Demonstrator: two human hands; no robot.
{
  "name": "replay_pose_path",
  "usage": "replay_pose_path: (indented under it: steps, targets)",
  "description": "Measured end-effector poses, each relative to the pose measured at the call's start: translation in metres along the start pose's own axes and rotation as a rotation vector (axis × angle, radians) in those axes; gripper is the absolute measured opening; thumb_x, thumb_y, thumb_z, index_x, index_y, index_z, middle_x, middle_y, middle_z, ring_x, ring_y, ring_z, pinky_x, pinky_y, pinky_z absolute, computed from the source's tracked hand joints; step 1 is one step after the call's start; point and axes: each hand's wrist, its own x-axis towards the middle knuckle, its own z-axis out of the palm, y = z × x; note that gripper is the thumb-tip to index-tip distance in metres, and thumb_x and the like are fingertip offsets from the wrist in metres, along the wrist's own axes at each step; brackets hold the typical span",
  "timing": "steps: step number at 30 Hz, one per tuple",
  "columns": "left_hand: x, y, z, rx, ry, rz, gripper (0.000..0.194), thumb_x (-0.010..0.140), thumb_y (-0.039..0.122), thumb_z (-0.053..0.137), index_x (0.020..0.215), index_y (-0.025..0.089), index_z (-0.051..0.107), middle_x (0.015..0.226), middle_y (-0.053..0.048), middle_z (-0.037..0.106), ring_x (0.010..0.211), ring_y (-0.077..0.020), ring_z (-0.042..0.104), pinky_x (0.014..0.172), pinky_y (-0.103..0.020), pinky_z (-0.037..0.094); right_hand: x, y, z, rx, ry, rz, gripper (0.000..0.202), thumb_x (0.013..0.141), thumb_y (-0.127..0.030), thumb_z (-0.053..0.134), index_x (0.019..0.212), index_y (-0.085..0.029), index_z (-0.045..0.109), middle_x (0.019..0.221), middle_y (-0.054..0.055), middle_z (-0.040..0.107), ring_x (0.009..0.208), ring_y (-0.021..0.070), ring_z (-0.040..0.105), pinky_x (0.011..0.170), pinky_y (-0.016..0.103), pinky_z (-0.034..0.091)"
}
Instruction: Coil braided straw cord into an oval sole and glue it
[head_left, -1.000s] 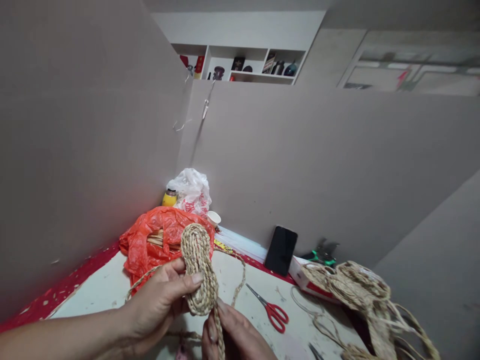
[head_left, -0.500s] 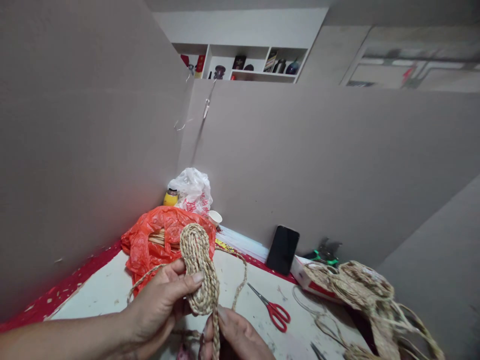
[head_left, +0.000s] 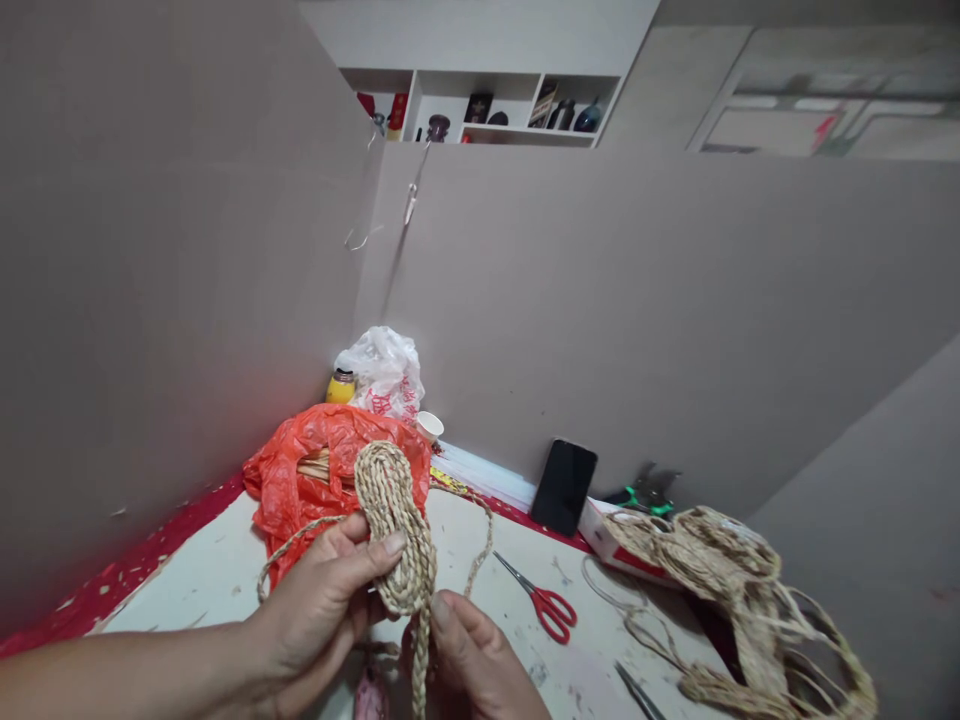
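A sole-shaped coil of braided straw cord [head_left: 386,500] is held upright over the table. My left hand [head_left: 330,590] grips its left side, with the thumb pressed on the front face. At the coil's lower right, my right hand [head_left: 472,650] pinches the loose braid that hangs from it, thumb in front; its other fingers are partly hidden. More of the braid runs out behind the left hand and loops on the table to the right. Red-handled scissors [head_left: 544,600] lie to the right of my right hand.
An orange-red plastic bag [head_left: 300,450] with straw inside stands behind the coil. A black phone [head_left: 565,485] leans near the wall. Bundled straw braid [head_left: 720,560] lies at the right, metal tweezers [head_left: 636,690] before it. Behind are pliers [head_left: 649,490], a white cup [head_left: 430,425] and a yellow jar [head_left: 341,386].
The view has tilted down slightly. The hanging braid has swung a little to the left, and my right hand has shifted slightly on it. My left hand keeps its grip.
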Motion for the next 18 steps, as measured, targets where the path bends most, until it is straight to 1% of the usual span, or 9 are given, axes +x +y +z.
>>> replay_pose_path:
  steps: [2,5,9,12,14,18]
  targets:
    - [0.001,-0.001,-0.001,-0.009,-0.006,0.002,0.019,0.075,0.025,0.074,0.084,0.016,0.061,0.070,-0.002,0.064,0.062,-0.0114,0.056,0.066,-0.026,0.048,-0.002,-0.004,0.002,0.005,0.015,-0.016,0.027,0.064,-0.033,0.086,0.059,-0.014,0.067,0.049,-0.002,0.064,0.045,0.0058,0.054,0.049,0.017,0.038]
    - [0.000,-0.002,-0.001,-0.008,-0.028,0.004,0.016,0.078,0.026,0.070,0.084,0.015,0.060,0.071,-0.004,0.065,0.063,-0.0123,0.057,0.064,-0.026,0.048,-0.005,-0.010,0.006,-0.014,-0.011,-0.039,0.025,0.064,-0.031,0.086,0.060,-0.014,0.068,0.047,-0.002,0.065,0.044,0.0071,0.057,0.050,0.018,0.043]
    - [-0.002,-0.004,0.002,-0.006,-0.042,0.008,0.016,0.080,0.026,0.068,0.086,0.014,0.060,0.073,-0.005,0.065,0.062,-0.0137,0.058,0.060,-0.027,0.050,-0.007,-0.018,0.010,-0.096,-0.016,-0.077,0.029,0.060,-0.033,0.088,0.062,-0.013,0.067,0.048,-0.001,0.067,0.043,0.0066,0.059,0.049,0.016,0.044]
    - [-0.003,-0.005,0.007,-0.045,-0.076,0.011,0.015,0.082,0.028,0.065,0.087,0.017,0.057,0.069,-0.002,0.062,0.055,-0.0140,0.056,0.054,-0.029,0.050,-0.011,-0.024,0.014,-0.130,-0.013,-0.121,0.032,0.059,-0.035,0.089,0.064,-0.014,0.066,0.050,0.001,0.069,0.044,0.0079,0.062,0.051,0.017,0.047]
    - [-0.003,-0.006,0.011,-0.069,-0.080,0.005,0.016,0.082,0.029,0.065,0.088,0.019,0.055,0.066,-0.001,0.061,0.052,-0.0133,0.055,0.052,-0.029,0.049,-0.014,-0.029,0.017,-0.155,-0.005,-0.156,0.032,0.059,-0.036,0.088,0.064,-0.014,0.066,0.052,0.002,0.070,0.047,0.0095,0.063,0.053,0.018,0.049]
    - [-0.002,-0.004,0.022,-0.059,-0.069,0.046,0.017,0.081,0.029,0.067,0.086,0.017,0.056,0.068,-0.001,0.062,0.057,-0.0128,0.056,0.055,-0.027,0.048,-0.021,-0.041,0.020,-0.236,0.042,-0.250,0.033,0.056,-0.040,0.089,0.063,-0.015,0.068,0.055,0.003,0.072,0.050,0.0109,0.064,0.057,0.020,0.051]
